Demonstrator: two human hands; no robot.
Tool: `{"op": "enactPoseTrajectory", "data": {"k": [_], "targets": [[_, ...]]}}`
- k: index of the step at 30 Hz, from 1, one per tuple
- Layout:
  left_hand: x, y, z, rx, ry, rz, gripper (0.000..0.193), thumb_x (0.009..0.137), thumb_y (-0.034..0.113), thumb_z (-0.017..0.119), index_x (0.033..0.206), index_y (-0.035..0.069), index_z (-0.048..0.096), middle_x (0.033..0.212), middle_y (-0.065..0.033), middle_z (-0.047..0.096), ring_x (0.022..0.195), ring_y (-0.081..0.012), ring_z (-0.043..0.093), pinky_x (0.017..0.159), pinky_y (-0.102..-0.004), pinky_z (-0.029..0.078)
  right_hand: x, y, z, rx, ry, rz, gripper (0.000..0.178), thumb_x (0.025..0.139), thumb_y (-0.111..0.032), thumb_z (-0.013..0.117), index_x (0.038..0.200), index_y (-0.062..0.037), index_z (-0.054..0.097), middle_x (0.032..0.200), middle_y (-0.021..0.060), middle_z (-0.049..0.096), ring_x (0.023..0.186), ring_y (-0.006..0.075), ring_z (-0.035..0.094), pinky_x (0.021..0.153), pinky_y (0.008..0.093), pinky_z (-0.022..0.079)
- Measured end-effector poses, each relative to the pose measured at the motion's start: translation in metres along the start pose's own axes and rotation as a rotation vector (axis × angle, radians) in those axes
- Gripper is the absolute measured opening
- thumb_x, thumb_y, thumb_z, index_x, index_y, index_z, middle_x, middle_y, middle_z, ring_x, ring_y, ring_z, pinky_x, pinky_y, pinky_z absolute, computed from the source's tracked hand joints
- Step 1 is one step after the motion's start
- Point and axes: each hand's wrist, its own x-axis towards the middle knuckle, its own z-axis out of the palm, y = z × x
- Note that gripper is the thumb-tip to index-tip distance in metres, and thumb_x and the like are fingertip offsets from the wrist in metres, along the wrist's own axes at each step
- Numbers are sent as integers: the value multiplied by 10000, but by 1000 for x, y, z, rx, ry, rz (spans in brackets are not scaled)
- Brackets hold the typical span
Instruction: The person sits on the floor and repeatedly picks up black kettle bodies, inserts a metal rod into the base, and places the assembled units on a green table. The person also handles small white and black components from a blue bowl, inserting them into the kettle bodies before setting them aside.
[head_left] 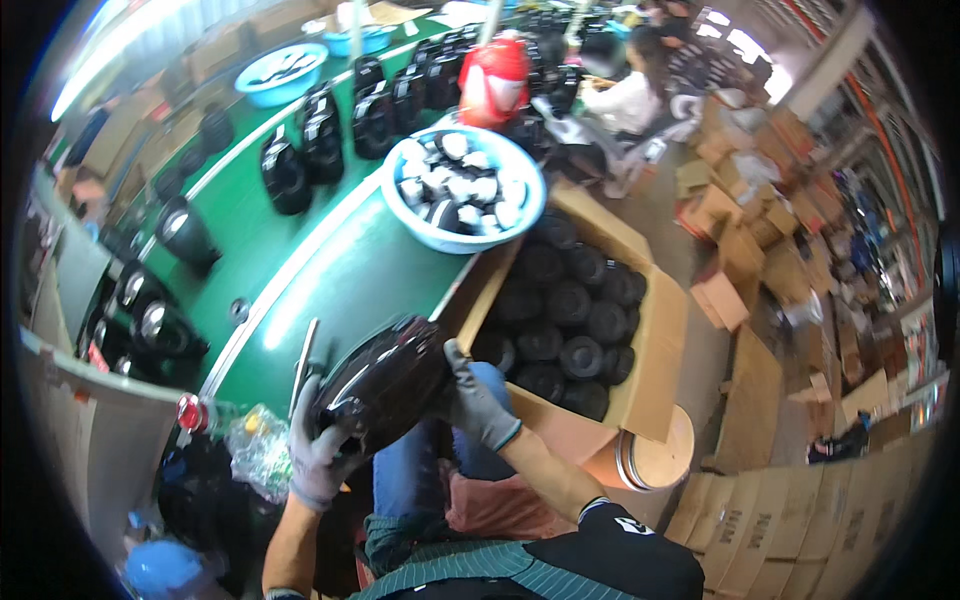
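A glossy black rounded shell [375,385] is tilted above my lap, at the near edge of the green bench. My left hand [322,455], in a grey glove, is wrapped round its lower left end. Also gloved in grey, my right hand [478,402] grips the shell's right side, with part of the fingers hidden behind it. A thin metal rod [304,362] rises beside the left fingers; I cannot tell whether it is held. To the right stands an open carton [655,345] packed with round black parts [570,302].
A light blue basin [450,243] of black and silvery parts sits at the bench edge. Similar black shells [284,172] line the green bench [375,255]. A red bag [495,80] is behind the basin. A round drum [660,447] stands right of my legs. A person [625,100] sits farther off.
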Motion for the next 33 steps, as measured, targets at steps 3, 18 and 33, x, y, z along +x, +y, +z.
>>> {"op": "enactPoseTrajectory", "data": {"k": [3, 18, 33], "targets": [[36, -17, -6, -53, 65, -105, 555, 675, 85, 968, 1161, 106, 702, 1541, -320, 538, 1316, -496, 633, 1073, -516, 550, 12, -17, 29, -152, -4, -22, 884, 1018, -822, 443, 1642, -195, 454, 1565, 92, 598, 1386, 305, 606, 1145, 505, 500], [255, -302, 69, 487, 165, -467, 617, 734, 311, 942, 1302, 165, 752, 1493, -265, 588, 1333, -459, 565, 1162, -503, 459, 51, -13, -20, -201, -36, 43, 738, 1175, -566, 215, 1639, -29, 413, 1452, 183, 663, 1254, 258, 704, 912, 332, 629], [240, -376, 25, 954, 427, -530, 827, 905, 508, 775, 1573, 110, 495, 1571, -185, 502, 1437, -427, 488, 1134, -615, 436, 53, -13, -16, -241, 50, 51, 729, 1174, -571, 211, 1613, -39, 447, 1379, 201, 696, 1124, 265, 740, 772, 283, 620]]}}
